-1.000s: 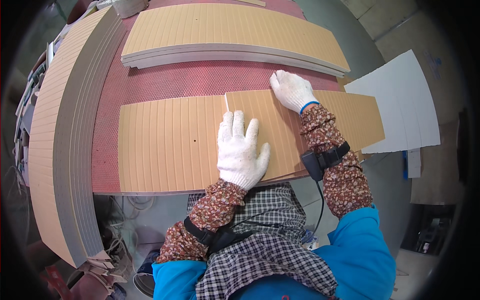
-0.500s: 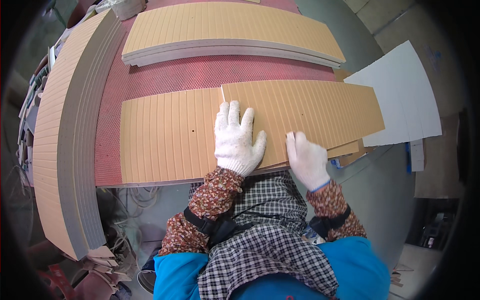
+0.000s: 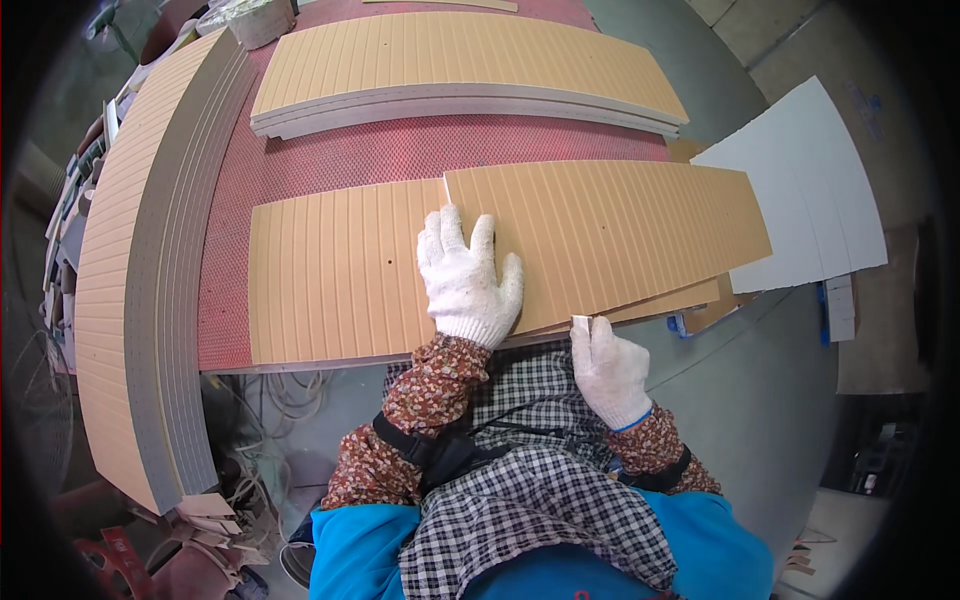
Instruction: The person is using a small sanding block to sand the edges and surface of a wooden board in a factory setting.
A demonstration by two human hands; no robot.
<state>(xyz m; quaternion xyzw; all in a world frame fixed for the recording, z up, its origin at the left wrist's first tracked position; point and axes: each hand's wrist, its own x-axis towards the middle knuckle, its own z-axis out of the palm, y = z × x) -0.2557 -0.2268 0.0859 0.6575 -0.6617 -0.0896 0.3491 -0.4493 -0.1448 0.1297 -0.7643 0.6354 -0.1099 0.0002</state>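
My left hand, in a white knit glove, lies flat with spread fingers on two tan grooved panels, near the step where they meet. The left panel rests on the red mesh table top. The right panel overlaps it and sticks out past the table at the right, with another tan panel showing beneath. Just off the near edge, my gloved right hand is closed in a pinch around a small white flat piece; most of the piece is hidden by the fingers.
A stack of tan grooved panels lies across the far side of the table. Another tall stack stands along the left. A white sheet extends beyond the panels at the right. Cables hang below the table.
My right hand has moved down toward me from the right panel's surface to just off its near edge. My left hand has shifted slightly left on the panels.
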